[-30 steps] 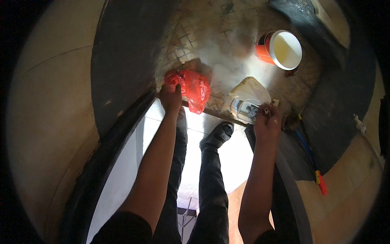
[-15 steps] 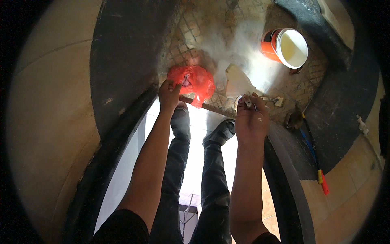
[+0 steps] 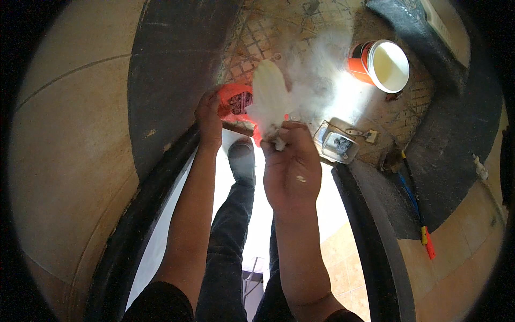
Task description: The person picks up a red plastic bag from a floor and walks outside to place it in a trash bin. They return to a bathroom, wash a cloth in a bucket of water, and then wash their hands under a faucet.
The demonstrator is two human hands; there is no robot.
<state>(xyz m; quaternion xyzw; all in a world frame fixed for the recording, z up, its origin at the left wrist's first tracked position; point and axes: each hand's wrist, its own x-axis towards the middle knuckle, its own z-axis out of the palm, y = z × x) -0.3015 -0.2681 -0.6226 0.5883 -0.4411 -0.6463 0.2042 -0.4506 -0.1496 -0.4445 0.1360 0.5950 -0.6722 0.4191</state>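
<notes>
My left hand (image 3: 208, 115) grips the left edge of a red plastic bag (image 3: 228, 96), whose mouth gapes and shows dark, loose bits inside. My right hand (image 3: 292, 166) is closed round the lower end of a pale, long, rounded thing (image 3: 269, 88); its kind is unclear. It stands up in front of the bag and hides the bag's right part. White haze like smoke or dust hangs around it. To the right of my right hand lies a small clear tray (image 3: 340, 147) with dark grey stuff in it, beside a paintbrush (image 3: 369, 136).
An orange bucket (image 3: 360, 64) with a white rim stands at the far right on the gridded, dirty floor. A tool with a red-and-yellow handle (image 3: 427, 244) lies on the right. Dark curved ledges (image 3: 177, 91) flank my arms. One shoe (image 3: 241, 158) shows below the bag.
My right hand has swung left with the pale thing, now upright before the bag, uncovering the clear tray. My left hand has shifted slightly left, and the bag's mouth is wider.
</notes>
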